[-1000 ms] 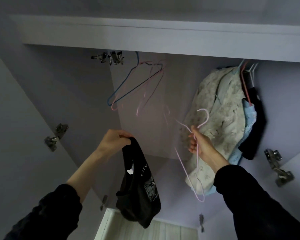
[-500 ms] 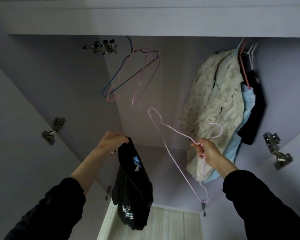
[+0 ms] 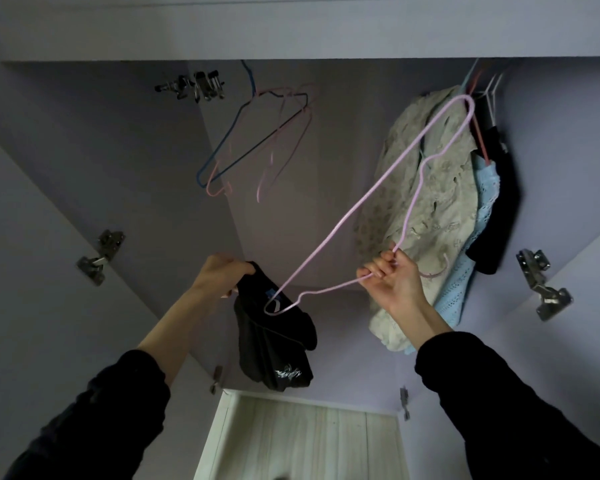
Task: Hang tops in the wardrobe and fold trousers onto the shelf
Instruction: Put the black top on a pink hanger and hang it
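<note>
Left hand (image 3: 222, 273) pinching the black printed top (image 3: 274, 344) mid-frame, right hand (image 3: 394, 280) gripping the thin pink wire hanger (image 3: 343, 223), so I'd feed that lower tip slowly into the neck.

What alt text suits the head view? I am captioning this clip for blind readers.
A person's right hand grips a thin pink wire hanger, one end poking into the black printed top held by the left hand. In the lilac wardrobe, empty wire hangers and hung garments dangle behind.
</note>
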